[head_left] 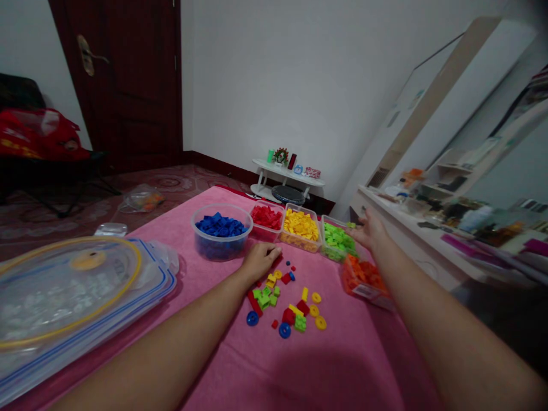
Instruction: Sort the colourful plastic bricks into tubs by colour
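Pinching a green toy brick (351, 225), the right hand (363, 231) hovers at the right of the green-brick box (331, 252). The left hand (259, 260) rests near loose bricks (264, 300); whether its fingers are closed, I cannot tell.

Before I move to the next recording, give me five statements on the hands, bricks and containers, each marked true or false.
1. The right hand is at the clear box of green bricks. True.
2. The blue bricks are in a round tub. True.
3. The yellow bricks stand between the blue bricks and the red bricks. False: the yellow bricks stand between the red bricks and the green bricks.
4. The orange bricks are scattered loose on the pink cloth. False: the orange bricks are in a plastic box.
5. The left hand is inside the round tub. False: the left hand is outside it, near loose pieces.
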The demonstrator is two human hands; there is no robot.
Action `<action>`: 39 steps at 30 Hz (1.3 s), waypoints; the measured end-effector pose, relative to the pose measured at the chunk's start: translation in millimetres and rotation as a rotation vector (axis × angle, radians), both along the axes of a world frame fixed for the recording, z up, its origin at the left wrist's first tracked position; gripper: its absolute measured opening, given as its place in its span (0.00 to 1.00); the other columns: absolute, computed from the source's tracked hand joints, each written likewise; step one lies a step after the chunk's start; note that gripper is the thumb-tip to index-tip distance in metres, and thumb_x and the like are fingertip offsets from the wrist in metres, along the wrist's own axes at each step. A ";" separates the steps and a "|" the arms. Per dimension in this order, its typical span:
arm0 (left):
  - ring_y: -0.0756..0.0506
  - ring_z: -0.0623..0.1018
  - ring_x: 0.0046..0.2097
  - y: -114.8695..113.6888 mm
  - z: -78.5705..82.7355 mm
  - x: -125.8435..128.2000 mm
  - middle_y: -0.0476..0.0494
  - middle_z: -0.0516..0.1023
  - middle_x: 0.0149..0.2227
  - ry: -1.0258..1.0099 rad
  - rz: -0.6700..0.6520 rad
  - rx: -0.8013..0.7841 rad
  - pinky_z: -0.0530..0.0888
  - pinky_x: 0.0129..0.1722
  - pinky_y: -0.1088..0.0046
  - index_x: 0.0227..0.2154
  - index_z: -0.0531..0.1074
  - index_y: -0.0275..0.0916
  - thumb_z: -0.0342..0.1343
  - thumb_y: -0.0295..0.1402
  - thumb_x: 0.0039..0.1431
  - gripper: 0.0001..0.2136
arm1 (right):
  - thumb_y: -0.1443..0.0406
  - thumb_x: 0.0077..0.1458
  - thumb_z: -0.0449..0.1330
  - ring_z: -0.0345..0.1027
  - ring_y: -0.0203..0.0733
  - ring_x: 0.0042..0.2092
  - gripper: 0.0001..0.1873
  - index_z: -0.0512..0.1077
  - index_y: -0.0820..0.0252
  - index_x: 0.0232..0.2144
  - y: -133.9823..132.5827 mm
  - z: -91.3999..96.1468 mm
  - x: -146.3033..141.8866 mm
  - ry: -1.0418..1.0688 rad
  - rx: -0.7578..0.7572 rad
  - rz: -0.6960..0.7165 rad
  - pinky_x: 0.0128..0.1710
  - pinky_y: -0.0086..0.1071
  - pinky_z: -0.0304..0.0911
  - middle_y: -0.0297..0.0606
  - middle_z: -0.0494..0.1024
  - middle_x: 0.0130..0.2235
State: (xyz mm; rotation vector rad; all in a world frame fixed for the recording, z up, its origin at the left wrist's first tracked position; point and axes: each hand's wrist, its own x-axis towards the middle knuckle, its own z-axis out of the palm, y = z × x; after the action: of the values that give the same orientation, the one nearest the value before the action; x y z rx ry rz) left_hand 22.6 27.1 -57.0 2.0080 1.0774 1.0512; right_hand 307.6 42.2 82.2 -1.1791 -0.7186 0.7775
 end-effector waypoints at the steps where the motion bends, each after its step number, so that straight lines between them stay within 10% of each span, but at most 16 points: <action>1: 0.48 0.71 0.28 0.6 -0.7 0.1 0.47 0.75 0.24 -0.006 -0.001 -0.003 0.58 0.26 0.75 0.26 0.76 0.34 0.44 0.42 0.60 0.20 | 0.53 0.59 0.50 0.71 0.46 0.36 0.15 0.66 0.58 0.34 1.3 0.6 -1.4 0.006 -0.046 -0.027 0.34 0.42 0.69 0.44 0.71 0.35; 6: 0.49 0.71 0.27 2.0 -1.5 1.6 0.46 0.76 0.24 -0.047 0.016 -0.030 0.60 0.27 0.74 0.26 0.76 0.33 0.44 0.43 0.60 0.21 | 0.57 0.54 0.57 0.70 0.36 0.38 0.10 0.69 0.57 0.34 -27.2 -23.6 -52.8 -0.091 -0.009 -0.042 0.35 0.27 0.66 0.36 0.74 0.37; 14: 0.48 0.73 0.28 -2.3 3.5 -1.2 0.45 0.77 0.25 -0.106 -0.028 -0.050 0.62 0.27 0.75 0.26 0.76 0.33 0.43 0.42 0.61 0.22 | 0.72 0.43 0.60 0.68 0.37 0.31 0.12 0.78 0.57 0.33 -123.0 -75.8 -161.0 -1.024 -0.056 0.713 0.31 0.30 0.61 0.36 0.76 0.32; 20: 0.48 0.73 0.29 1.7 -1.7 0.0 0.44 0.77 0.26 -0.101 -0.040 -0.050 0.63 0.27 0.75 0.26 0.76 0.32 0.44 0.42 0.60 0.21 | 0.72 0.50 0.57 0.70 0.43 0.43 0.18 0.74 0.52 0.42 -141.2 -75.4 -173.4 -1.555 -0.139 0.582 0.38 0.33 0.58 0.38 0.75 0.44; 27: 0.49 0.72 0.27 2.2 -3.3 -0.9 0.46 0.76 0.23 -0.093 -0.059 -0.028 0.63 0.27 0.75 0.25 0.75 0.33 0.44 0.42 0.61 0.21 | 0.70 0.50 0.57 0.69 0.41 0.36 0.08 0.73 0.58 0.33 -130.3 -80.5 -154.8 -1.462 -0.164 0.363 0.34 0.31 0.57 0.38 0.76 0.35; 32: 0.48 0.73 0.28 0.7 -0.1 -2.9 0.45 0.77 0.25 -0.090 -0.058 -0.028 0.63 0.27 0.75 0.27 0.77 0.32 0.44 0.42 0.60 0.21 | 0.72 0.49 0.56 0.66 0.36 0.30 0.11 0.74 0.56 0.33 -142.4 -70.6 -171.4 -1.197 -0.005 0.570 0.31 0.30 0.57 0.36 0.75 0.35; 39: 0.48 0.74 0.29 5.0 -4.2 -1.1 0.44 0.78 0.26 -0.103 -0.049 -0.036 0.65 0.29 0.75 0.27 0.77 0.33 0.45 0.42 0.59 0.20 | 0.68 0.51 0.59 0.66 0.41 0.44 0.17 0.73 0.51 0.45 -152.5 -75.8 -186.9 -1.353 -0.056 0.684 0.40 0.31 0.58 0.37 0.72 0.47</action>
State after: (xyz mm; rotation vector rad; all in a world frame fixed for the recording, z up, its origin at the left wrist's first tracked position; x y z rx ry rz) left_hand 21.5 32.2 -61.2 1.9208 0.9813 1.0900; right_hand 120.7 -110.2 6.4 -1.4512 -2.3063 0.4349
